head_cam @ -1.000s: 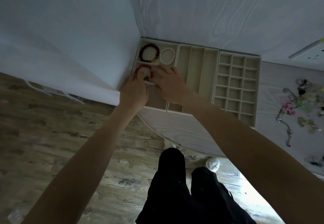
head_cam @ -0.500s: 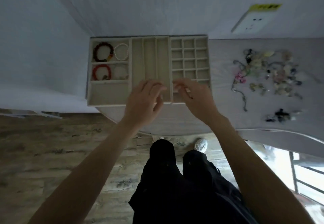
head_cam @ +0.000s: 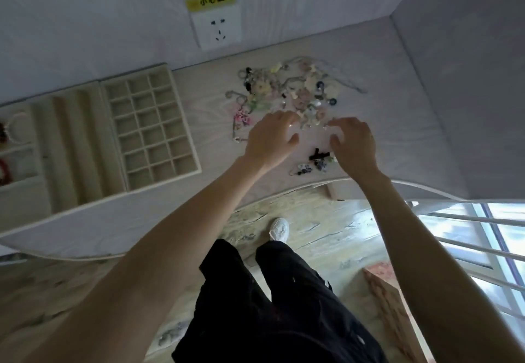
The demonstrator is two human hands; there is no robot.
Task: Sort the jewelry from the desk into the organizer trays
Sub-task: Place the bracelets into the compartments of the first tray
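1. A pale wood-grain desk (head_cam: 397, 112) stands against a white wall that carries a power socket (head_cam: 217, 30) with a yellow warning label (head_cam: 211, 0) above it; below the desk edge lie a light wood floor, the person's dark trousers and one white shoe (head_cam: 279, 229).
2. Three beige organizer trays sit side by side on the desk's left part. The grid tray (head_cam: 150, 126) of small square cells holds nothing visible. The slotted tray (head_cam: 71, 146) with long channels beside it also looks bare.
3. The leftmost tray (head_cam: 20, 149), cut by the frame edge, holds a white bead bracelet (head_cam: 17, 126) in one compartment and a red bracelet (head_cam: 4, 168) in the one nearer the person.
4. The jewelry pile (head_cam: 292, 89), a tangle of chains, beads and flower charms, lies on the desk, right of the trays.
5. The left hand (head_cam: 270, 141) hovers at the pile's near edge, fingers loosely bent and spread, holding nothing visible.
6. The right hand (head_cam: 353, 143) hovers alongside, fingers likewise curved downward; whether its fingertips touch a piece cannot be told.
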